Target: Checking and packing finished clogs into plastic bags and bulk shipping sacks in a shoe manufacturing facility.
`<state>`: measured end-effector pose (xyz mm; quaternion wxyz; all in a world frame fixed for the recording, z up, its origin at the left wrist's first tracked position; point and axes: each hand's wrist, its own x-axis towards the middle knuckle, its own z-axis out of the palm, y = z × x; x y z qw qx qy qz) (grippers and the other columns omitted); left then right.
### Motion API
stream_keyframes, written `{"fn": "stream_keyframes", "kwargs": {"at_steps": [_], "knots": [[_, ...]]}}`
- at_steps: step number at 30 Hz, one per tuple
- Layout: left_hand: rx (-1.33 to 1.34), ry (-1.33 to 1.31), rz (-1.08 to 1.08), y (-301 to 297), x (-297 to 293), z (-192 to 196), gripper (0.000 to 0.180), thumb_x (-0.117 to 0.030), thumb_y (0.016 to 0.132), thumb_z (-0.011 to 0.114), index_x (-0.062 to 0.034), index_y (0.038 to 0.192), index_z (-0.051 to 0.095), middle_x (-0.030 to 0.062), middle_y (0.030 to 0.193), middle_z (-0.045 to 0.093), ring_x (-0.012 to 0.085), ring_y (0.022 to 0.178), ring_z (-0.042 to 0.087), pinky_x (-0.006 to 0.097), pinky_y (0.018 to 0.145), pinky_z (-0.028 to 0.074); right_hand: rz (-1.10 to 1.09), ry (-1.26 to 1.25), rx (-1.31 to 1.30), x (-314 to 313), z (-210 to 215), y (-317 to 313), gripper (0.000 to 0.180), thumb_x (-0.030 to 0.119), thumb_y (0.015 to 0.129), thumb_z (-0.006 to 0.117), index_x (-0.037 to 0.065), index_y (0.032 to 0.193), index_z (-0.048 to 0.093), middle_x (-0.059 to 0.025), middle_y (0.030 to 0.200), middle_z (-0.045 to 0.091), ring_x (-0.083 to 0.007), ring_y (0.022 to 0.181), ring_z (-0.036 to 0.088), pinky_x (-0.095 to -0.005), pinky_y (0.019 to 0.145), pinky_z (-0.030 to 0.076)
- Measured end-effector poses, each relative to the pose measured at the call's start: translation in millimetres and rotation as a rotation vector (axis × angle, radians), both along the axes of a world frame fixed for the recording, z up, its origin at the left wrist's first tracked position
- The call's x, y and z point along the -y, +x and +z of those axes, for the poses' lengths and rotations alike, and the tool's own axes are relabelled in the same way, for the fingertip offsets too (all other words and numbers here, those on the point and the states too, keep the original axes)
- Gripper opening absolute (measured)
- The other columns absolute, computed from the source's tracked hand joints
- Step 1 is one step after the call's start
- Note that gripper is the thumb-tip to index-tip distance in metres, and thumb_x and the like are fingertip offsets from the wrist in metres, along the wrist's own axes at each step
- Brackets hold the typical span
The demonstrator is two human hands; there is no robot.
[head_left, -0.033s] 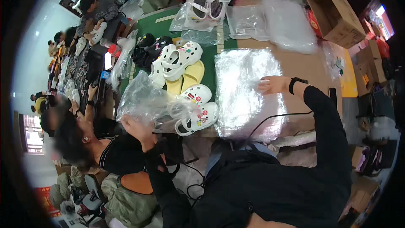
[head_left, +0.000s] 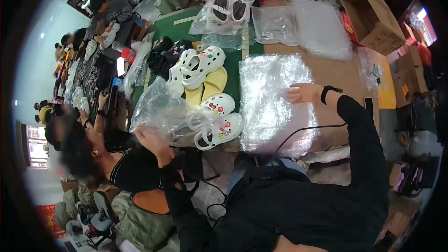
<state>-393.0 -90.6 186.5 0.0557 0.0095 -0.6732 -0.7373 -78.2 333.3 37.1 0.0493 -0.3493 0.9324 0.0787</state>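
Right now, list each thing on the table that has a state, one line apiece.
Left hand: gripping the clear bag.
Clear bag: open, crumpled, partly over a white clog.
White clog pair: decorated, at the bag's mouth.
Right hand: flat on the stack.
Stack of clear bags: lying flat.
Yellow clogs: loose, unbagged.
Bagged pair: inside a bag.
Cardboard box: open.

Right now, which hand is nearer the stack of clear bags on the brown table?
Right. The right hand rests flat on the stack of clear bags. The left hand is off to its left, gripping a loose clear bag beside the white clogs.
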Motion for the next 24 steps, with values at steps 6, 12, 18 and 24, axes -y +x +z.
{"fn": "stream_keyframes", "kwargs": {"at_steps": [6, 12, 18, 24], "knots": [[-0.022, 0.034, -0.069, 5.7, -6.8, -10.0, 0.021, -0.024, 0.093, 0.04, -0.0046, 0.097, 0.048, 0.0037, 0.083, 0.051, 0.0123, 0.071, 0.049, 0.026, 0.06, 0.042, -0.064, 0.043, 0.243, 6.5, 36.4, -7.3, 0.053, 0.014, 0.072, 0.056, 0.024, 0.123, 0.043, -0.0068, 0.136, 0.033, -0.0224, 0.127, 0.029, -0.0437, 0.107, 0.017], [0.091, 0.021, -0.384, 2.2, -21.6, -58.7, 0.019, -0.018, 0.093, 0.041, -0.0015, 0.099, 0.049, 0.0027, 0.085, 0.052, 0.0092, 0.074, 0.048, 0.023, 0.065, 0.042, -0.659, -0.172, 0.282, 47.1, 0.7, -19.5, 0.043, 0.022, 0.078, 0.052, 0.017, 0.12, 0.048, -0.0093, 0.122, 0.049, -0.025, 0.118, 0.04, -0.0456, 0.102, 0.024], [0.09, 0.209, -0.673, 89.5, -102.4, 6.4, 0.021, -0.017, 0.093, 0.042, -0.0023, 0.105, 0.051, -0.0008, 0.086, 0.051, 0.006, 0.077, 0.046, 0.02, 0.068, 0.039, -1.084, -1.141, 0.26, 72.3, 9.3, -37.2, 0.045, 0.037, 0.088, 0.041, 0.009, 0.124, 0.045, -0.0124, 0.123, 0.049, -0.0244, 0.112, 0.046, -0.0354, 0.097, 0.032], [0.102, 0.127, -1.112, 124.3, -104.5, -5.2, 0.017, -0.014, 0.089, 0.049, -0.0031, 0.103, 0.05, -0.003, 0.083, 0.05, 0.0067, 0.077, 0.046, 0.02, 0.07, 0.038, -0.733, -2.56, 0.436, 87.1, 117.5, -58.8, 0.047, 0.039, 0.092, 0.038, 0.006, 0.124, 0.042, -0.0139, 0.12, 0.049, -0.0199, 0.103, 0.052, -0.0361, 0.09, 0.039]]}}
